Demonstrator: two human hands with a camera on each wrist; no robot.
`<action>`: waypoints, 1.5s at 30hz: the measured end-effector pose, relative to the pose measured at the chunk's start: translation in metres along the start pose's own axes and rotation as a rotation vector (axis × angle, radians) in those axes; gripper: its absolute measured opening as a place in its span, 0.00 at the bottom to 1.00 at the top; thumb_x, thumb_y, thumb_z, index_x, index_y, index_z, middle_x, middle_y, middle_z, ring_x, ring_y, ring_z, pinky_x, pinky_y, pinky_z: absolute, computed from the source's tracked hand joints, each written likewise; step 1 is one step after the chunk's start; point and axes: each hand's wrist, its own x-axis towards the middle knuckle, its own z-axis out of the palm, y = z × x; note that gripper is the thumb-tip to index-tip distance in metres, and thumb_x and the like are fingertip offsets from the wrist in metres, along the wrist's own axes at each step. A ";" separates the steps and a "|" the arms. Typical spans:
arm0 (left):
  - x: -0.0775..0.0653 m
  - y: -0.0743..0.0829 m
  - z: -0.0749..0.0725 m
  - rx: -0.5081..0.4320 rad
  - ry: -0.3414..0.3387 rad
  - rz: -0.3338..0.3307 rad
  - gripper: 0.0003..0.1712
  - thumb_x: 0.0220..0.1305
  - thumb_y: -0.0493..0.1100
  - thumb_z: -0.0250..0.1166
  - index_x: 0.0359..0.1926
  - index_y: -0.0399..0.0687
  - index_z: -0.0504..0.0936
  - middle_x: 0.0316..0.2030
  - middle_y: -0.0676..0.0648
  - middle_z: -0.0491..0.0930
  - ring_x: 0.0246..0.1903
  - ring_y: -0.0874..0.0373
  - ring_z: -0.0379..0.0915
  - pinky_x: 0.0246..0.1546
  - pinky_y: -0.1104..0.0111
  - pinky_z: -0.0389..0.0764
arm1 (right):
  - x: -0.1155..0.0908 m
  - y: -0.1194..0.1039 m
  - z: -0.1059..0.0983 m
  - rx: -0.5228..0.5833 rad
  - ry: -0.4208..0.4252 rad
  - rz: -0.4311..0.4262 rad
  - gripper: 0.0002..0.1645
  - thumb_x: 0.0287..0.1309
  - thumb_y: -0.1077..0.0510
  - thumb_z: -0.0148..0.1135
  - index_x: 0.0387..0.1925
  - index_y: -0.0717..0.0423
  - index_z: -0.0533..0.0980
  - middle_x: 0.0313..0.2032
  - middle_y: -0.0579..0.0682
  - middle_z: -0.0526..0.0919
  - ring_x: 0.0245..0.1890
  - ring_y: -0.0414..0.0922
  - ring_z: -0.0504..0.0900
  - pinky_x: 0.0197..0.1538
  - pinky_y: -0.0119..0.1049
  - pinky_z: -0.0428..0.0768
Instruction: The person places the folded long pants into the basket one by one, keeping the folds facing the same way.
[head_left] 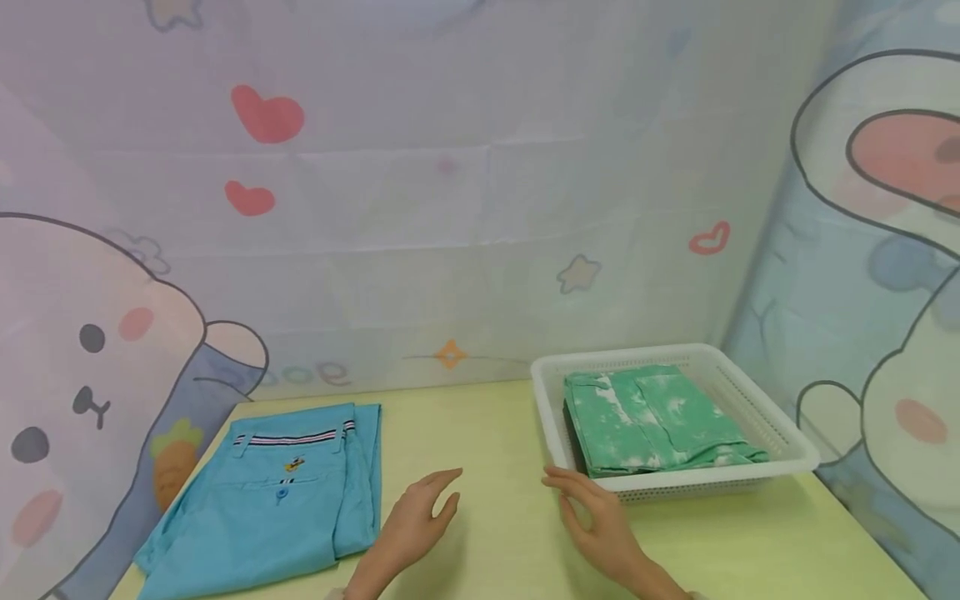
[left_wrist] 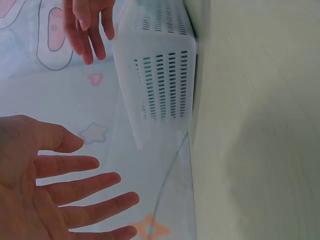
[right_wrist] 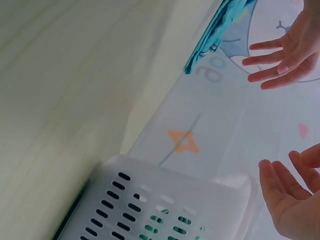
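Observation:
Both hands hover over the table and hold nothing. My left hand (head_left: 417, 518), fingers extended and spread in the left wrist view, is just right of the folded blue trousers (head_left: 255, 508). The trousers have a striped waistband trim, a small embroidered figure and a buttoned back pocket. My right hand (head_left: 596, 525) has loosely bent fingers, its tips by the front left corner of the white plastic basket (head_left: 551, 417). Inside the basket lies a folded green and white tie-dye garment (head_left: 660, 421). Something dark shows beneath its left edge.
The pale yellow table (head_left: 465, 433) runs back to a printed cloth backdrop (head_left: 420, 208) with hearts, stars and cartoon animals. The backdrop also covers the left and right sides. Slotted walls of the basket (left_wrist: 165, 85) rise from the table at the right.

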 end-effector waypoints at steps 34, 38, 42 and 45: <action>-0.026 -0.048 -0.034 0.003 -0.035 -0.200 0.17 0.57 0.36 0.58 0.49 0.37 0.76 0.47 0.40 0.77 0.44 0.46 0.74 0.42 0.57 0.76 | -0.001 -0.012 0.031 0.204 -0.399 0.510 0.16 0.57 0.64 0.52 0.48 0.58 0.73 0.47 0.57 0.79 0.44 0.54 0.78 0.37 0.27 0.78; -0.026 -0.053 -0.038 -0.031 -0.041 -0.236 0.17 0.58 0.37 0.58 0.50 0.37 0.75 0.48 0.40 0.77 0.44 0.48 0.73 0.42 0.58 0.75 | 0.001 -0.012 0.034 0.312 -0.445 0.536 0.16 0.59 0.61 0.51 0.48 0.63 0.72 0.47 0.61 0.78 0.44 0.56 0.78 0.38 0.27 0.78; -0.027 -0.056 -0.046 -0.094 -0.059 -0.296 0.19 0.60 0.37 0.56 0.53 0.37 0.74 0.51 0.37 0.74 0.46 0.42 0.73 0.44 0.55 0.76 | 0.004 -0.012 0.038 0.477 -0.500 0.645 0.18 0.60 0.60 0.50 0.49 0.68 0.71 0.48 0.67 0.75 0.46 0.59 0.77 0.38 0.32 0.80; -0.028 -0.059 -0.054 -0.109 -0.066 -0.322 0.20 0.60 0.38 0.56 0.54 0.37 0.72 0.53 0.36 0.72 0.47 0.39 0.72 0.44 0.53 0.76 | 0.006 -0.012 0.040 0.576 -0.528 0.765 0.21 0.60 0.59 0.51 0.51 0.69 0.69 0.50 0.68 0.74 0.47 0.59 0.76 0.39 0.39 0.80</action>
